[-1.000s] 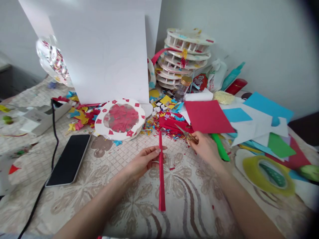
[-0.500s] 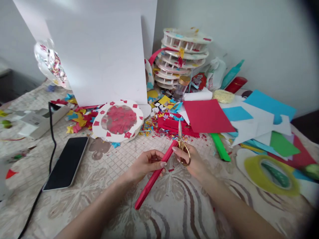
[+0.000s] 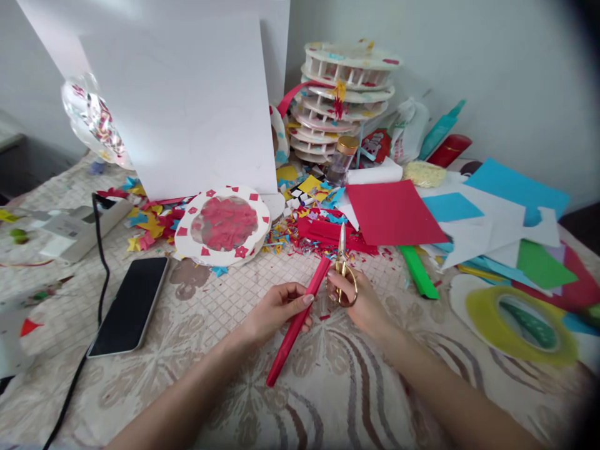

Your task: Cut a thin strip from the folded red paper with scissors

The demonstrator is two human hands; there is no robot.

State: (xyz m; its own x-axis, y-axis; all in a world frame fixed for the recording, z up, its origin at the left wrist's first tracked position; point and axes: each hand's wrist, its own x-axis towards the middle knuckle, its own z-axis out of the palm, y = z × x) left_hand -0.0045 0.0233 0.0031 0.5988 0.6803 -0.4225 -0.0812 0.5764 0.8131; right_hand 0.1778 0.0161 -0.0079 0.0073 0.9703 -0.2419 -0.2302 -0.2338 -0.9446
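Note:
Between the thumb and fingers of my left hand [image 3: 281,310] is a folded strip of red paper [image 3: 287,351], slanting from lower left to upper right over the tablecloth. My right hand [image 3: 363,303] grips gold-handled scissors [image 3: 342,262] by their finger loops, blades pointing away from me and looking closed. The strip's upper end lies just left of the scissors, close to my right fingertips; whether they touch it I cannot tell. Small red scraps [image 3: 324,317] lie on the cloth below the scissors. Beyond the blades is a pile of red cuttings [image 3: 323,231].
A black phone [image 3: 129,306] and a cable [image 3: 100,281] lie at left. Behind stand a white board [image 3: 187,100] and a tiered paper model [image 3: 347,94]. A round decorated piece [image 3: 182,240] leans there. Red sheet [image 3: 396,212], green strip [image 3: 419,273] and yellow tape roll [image 3: 482,315] are at right.
The red strip has tilted more upright, its lower end swinging to the right. Both hands keep their holds, and the scissors have shifted very little. The camera view has moved slightly.

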